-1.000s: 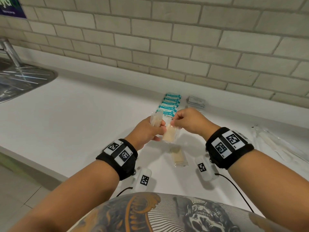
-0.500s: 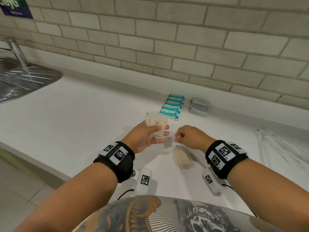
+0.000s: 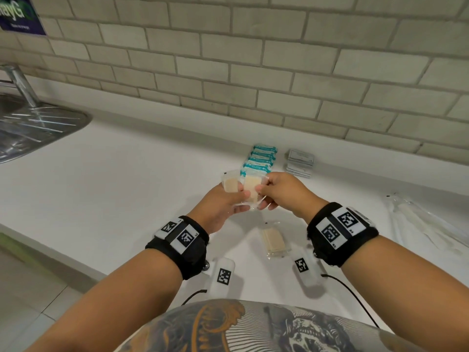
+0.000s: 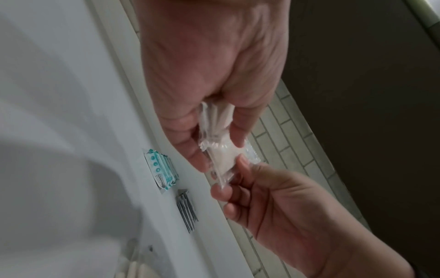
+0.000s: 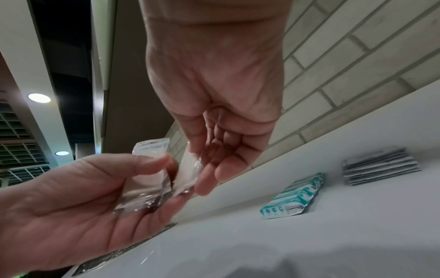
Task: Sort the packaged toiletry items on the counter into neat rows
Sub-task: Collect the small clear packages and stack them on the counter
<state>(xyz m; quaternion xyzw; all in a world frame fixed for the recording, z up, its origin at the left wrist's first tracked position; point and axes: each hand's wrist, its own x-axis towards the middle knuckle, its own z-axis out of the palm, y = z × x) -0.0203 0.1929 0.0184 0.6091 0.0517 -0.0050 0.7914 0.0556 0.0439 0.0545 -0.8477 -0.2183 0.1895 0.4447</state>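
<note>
My left hand (image 3: pixel 234 199) holds two clear packets (image 3: pixel 229 184) with beige contents, raised above the white counter (image 3: pixel 127 186). My right hand (image 3: pixel 262 193) meets it and pinches the nearer packet (image 3: pixel 251 190) between thumb and fingers. In the left wrist view the right hand (image 4: pixel 228 178) grips the packet's lower end (image 4: pixel 222 161). The right wrist view shows the right hand's fingers (image 5: pixel 209 180) on one packet (image 5: pixel 188 169), with the left hand (image 5: pixel 161 180) around the other. A third clear packet (image 3: pixel 272 241) lies on the counter below the hands.
A row of teal packets (image 3: pixel 261 161) lies behind the hands, with a stack of grey sachets (image 3: pixel 300 163) to its right. Long clear packages (image 3: pixel 421 219) lie at the far right. A steel sink drainer (image 3: pixel 33 130) is at the far left. The tiled wall runs behind.
One second ago both hands held packets; then the right hand dropped away empty. It has come back up to the left hand and pinches a packet there. The counter packet has not moved.
</note>
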